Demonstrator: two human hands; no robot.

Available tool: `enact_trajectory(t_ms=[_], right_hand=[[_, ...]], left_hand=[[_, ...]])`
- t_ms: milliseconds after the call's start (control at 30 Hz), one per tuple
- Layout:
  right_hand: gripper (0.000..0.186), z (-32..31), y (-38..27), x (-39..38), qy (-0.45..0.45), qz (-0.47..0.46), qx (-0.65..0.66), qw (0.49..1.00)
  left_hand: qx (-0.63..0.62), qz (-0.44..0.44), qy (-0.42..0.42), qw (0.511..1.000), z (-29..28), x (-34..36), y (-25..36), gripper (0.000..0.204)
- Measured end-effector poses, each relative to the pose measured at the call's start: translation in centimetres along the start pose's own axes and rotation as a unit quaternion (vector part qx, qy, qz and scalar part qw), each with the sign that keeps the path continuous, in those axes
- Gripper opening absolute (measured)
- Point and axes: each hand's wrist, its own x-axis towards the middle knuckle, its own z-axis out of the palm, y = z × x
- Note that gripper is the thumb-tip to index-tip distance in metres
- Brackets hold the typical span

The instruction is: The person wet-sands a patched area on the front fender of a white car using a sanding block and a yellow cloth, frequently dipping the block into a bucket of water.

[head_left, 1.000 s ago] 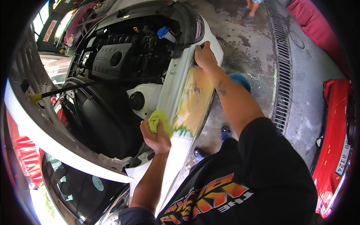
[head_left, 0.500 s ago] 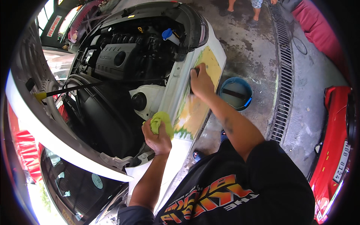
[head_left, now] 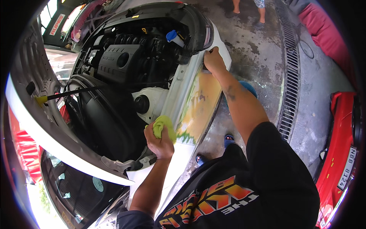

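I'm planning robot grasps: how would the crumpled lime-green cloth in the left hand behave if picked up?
The crumpled lime-green cloth is probably floppy, since it bunches into folds in the left hand. It seems unlikely to roll, given its uneven shape.

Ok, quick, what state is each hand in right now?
Left hand: closed, holding a bunched lime-green cloth.
Right hand: closed over what looks like a dark block, mostly hidden, at the white car fender.
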Motion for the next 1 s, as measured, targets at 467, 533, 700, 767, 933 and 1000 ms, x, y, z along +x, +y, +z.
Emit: enact_trajectory(t_ms=[467,533,700,767,933,1000], right_hand=[[0.044,3.7,4.1,-7.8,-0.009,-0.139,-0.200,0.970],[0.043,2.1,3.3,-3.6,0.042,-0.134,-0.166,0.976],[0.039,3.1,2.0,-7.1,0.003,-0.085,-0.119,0.989],[0.040,4.6,5.2,-8.4,0.025,-0.174,-0.203,0.963],[0.048,0.0,0.2,-2.4,0.022,-0.023,-0.029,0.999],[0.045,3.5,2.3,-7.8,0.058,-0.075,-0.135,0.986]], left_hand=[[0.014,0.007,0.009,1.000,-1.0,0.1,0.3,0.025],[-0.021,0.025,0.006,0.999,-0.1,0.8,0.6,0.025],[0.007,0.022,0.003,1.000,-0.6,0.1,-0.1,0.025],[0.004,0.016,0.005,1.000,-0.9,0.1,0.0,0.025],[-0.019,0.026,-0.001,0.999,0.4,0.2,0.3,0.025],[0.004,0.030,0.020,0.999,0.2,0.2,0.1,0.025]])
